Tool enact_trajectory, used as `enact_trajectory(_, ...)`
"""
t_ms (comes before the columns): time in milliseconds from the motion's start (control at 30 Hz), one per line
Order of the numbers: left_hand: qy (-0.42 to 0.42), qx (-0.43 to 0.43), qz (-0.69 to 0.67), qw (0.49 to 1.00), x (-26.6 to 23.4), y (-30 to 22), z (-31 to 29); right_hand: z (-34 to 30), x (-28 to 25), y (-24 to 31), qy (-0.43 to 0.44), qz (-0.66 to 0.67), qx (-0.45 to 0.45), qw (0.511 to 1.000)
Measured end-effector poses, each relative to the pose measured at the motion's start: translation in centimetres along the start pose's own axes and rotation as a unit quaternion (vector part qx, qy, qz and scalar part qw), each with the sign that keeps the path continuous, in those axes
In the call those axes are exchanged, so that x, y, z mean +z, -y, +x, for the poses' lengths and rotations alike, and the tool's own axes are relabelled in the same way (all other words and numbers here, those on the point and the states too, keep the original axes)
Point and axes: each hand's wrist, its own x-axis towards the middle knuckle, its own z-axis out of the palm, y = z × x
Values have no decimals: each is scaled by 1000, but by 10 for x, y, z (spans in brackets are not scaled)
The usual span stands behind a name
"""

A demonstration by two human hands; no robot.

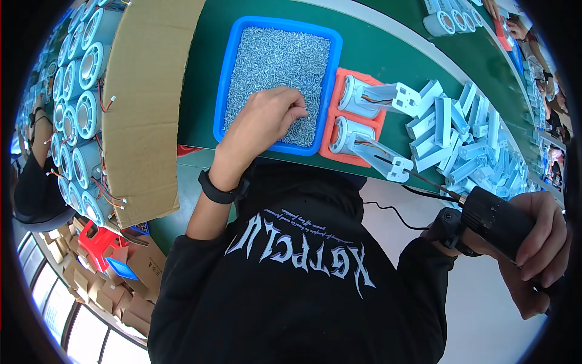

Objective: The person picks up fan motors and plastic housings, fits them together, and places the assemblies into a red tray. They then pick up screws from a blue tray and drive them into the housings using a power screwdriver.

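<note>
My left hand [262, 120] is over a blue tray [279, 23] filled with small silvery screws [276, 57]. Its thumb and fingers are pinched together at the screws, and what is between them is too small to make out. My right hand [536, 242] is wrapped round a black electric screwdriver [497, 221]. The long bit points left, its tip by the end of the nearer white bracket [394, 168]. That bracket joins a white cylindrical motor housing [354, 134] lying in an orange-red foam holder [345, 159]. A second housing [359, 97] with a bracket and wires lies beyond it.
Loose pale-blue channel pieces [445, 121] are heaped right of the holder. At the left, a cardboard sheet [151, 91] stands beside stacked white cylinders [88, 115] with wires. The screwdriver's black cable [394, 209] hangs below the green table [388, 42]. Other people work at the far right.
</note>
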Motion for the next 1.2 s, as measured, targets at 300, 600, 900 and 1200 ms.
enact_trajectory(300,-36,42,-10,998,1,-3,1,0,-7,5,-3,2,-7,1000)
enact_trajectory(600,21,171,-50,984,24,-37,6,-7,-7,6,3,3,-3,1000)
enact_trajectory(900,26,218,-32,975,25,-41,7,-11,-8,4,6,2,-1,1000)
enact_trajectory(1200,27,225,-24,974,25,-46,4,-13,-7,2,20,-2,0,1000)
